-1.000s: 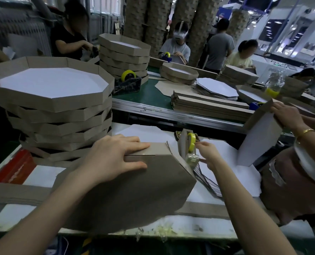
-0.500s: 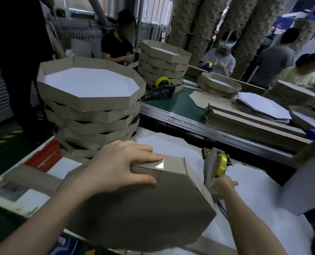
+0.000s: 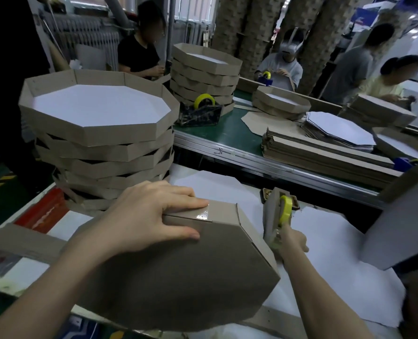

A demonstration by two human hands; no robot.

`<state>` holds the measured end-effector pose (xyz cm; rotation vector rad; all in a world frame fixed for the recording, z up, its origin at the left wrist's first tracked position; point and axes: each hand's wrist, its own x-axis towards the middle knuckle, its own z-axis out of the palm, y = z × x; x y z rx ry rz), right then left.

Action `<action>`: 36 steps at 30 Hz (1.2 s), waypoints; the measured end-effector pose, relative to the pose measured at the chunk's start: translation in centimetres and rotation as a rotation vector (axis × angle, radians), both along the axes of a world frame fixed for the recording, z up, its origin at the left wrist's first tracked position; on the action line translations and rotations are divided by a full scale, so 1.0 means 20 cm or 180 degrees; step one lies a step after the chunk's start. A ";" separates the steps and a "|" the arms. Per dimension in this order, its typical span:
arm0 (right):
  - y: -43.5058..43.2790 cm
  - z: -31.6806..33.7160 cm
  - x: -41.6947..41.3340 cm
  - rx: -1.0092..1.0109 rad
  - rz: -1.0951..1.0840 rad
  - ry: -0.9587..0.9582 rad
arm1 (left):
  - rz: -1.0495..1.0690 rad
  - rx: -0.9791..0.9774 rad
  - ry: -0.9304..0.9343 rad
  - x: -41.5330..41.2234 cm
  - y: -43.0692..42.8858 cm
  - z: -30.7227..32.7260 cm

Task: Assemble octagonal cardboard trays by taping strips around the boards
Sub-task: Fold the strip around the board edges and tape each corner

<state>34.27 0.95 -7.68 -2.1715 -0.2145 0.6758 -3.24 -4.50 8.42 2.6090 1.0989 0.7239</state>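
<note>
Head view: left hand (image 3: 149,216) open, flat on upturned tray (image 3: 178,277), right hand (image 3: 292,243) tight around tape dispenser (image 3: 274,214).

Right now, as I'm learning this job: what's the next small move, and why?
Probably pull a fresh piece: the right hand is at the tape dispenser, the left hand presses the rim strip of the octagonal tray, and clear tape shows on only one seam.
</note>
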 end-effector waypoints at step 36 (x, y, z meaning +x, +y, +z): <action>-0.37 0.83 -0.52 0.1855 0.3636 -0.0220 | 0.0148 -0.0285 -0.0424 0.09 -0.12 0.08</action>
